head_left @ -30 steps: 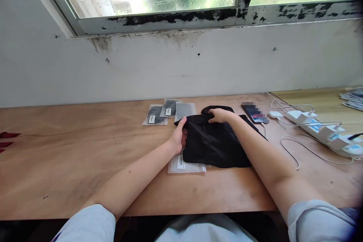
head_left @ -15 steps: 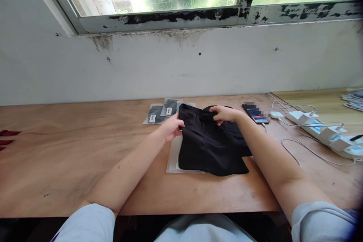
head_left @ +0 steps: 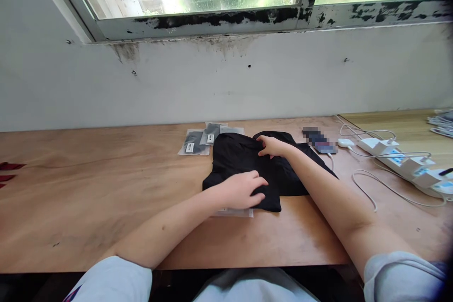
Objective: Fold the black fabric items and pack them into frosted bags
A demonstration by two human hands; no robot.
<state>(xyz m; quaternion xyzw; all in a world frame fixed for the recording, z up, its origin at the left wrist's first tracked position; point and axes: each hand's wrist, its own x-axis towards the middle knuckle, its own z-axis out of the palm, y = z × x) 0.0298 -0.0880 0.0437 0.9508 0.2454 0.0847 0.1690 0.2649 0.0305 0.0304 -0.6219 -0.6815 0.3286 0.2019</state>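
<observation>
A black cloth garment (head_left: 240, 158), whose exact kind I cannot make out, lies spread on the wooden table. My left hand (head_left: 244, 190) is over its near part with the fingers apart, holding nothing; whether it presses on the cloth I cannot tell. Farther back, my right hand (head_left: 272, 146) has the fabric pinched near the middle of the garment's upper part. From beneath the near edge sticks out a clear plastic bag (head_left: 235, 213), mostly covered by the cloth.
Behind the garment lie flat plastic packets (head_left: 193, 142) with white labels. To the right are a phone (head_left: 318, 140) on a cable and a white power strip (head_left: 403, 163) with loose cords. Red pieces (head_left: 10, 166) lie at the far left, and a wall (head_left: 170, 85) borders the back.
My left hand has let go of the garment's left edge and moved right and nearer, over the cloth. The garment's left part now lies flatter and farther left. The right hand shifted slightly left.
</observation>
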